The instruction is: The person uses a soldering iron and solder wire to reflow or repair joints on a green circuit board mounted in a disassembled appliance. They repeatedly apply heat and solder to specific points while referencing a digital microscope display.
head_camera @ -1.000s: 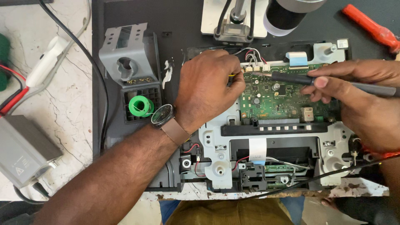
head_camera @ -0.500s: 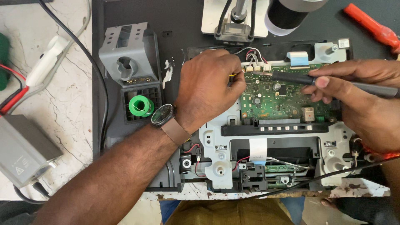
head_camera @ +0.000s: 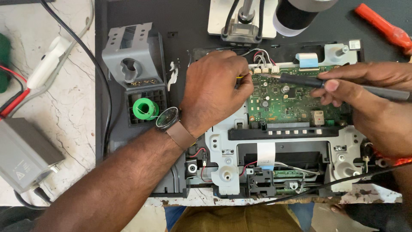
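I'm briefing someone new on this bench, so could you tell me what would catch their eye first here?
Most striking is the green circuit board at centre right, set in an opened grey metal chassis. The right hand holds a dark pen-like tool with its tip over the board, while the left hand, with a wristwatch, rests at the board's left edge. A bright green spool sits to the left.

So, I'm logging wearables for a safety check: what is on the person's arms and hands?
Both forearms are bare, with no sleeves or gloves. The left hand has a round dark-faced wristwatch on a brown strap. The right hand has a red-orange band at the wrist.
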